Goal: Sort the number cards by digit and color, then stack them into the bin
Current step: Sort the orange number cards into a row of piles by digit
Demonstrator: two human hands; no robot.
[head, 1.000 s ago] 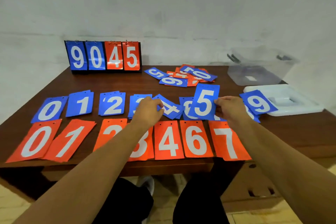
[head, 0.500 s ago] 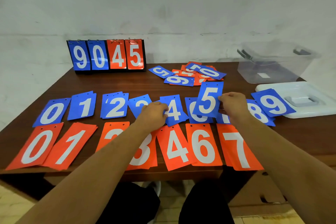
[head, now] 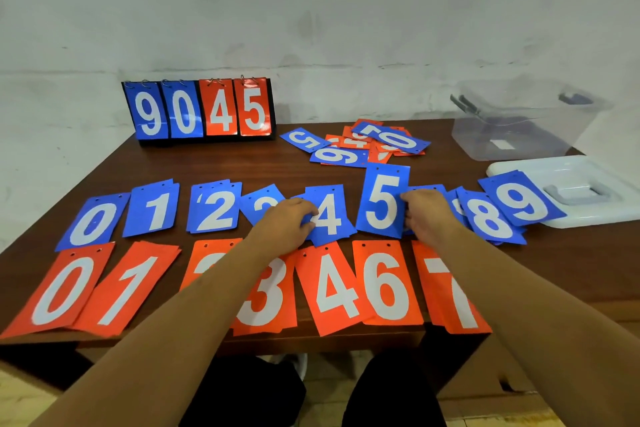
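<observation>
The right hand (head: 429, 217) pinches the smooth rectangular blue 5 card (head: 381, 204); the left hand (head: 285, 224), fingers curled, grips the blue 4 card (head: 330, 215).

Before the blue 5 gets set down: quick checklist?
1. Grip: right hand holds blue 5: ok.
2. Neighbour: left hand holds blue 4: ok.
3. Slot right of blue 4 free: cannot tell, covered by blue 5 and right hand.
4. Sorting done: not ok, loose pile lies at the back.
5. Access: bin open, lid off: ok.
6. Stray: blue 9 overlaps lid: not ok.
</observation>
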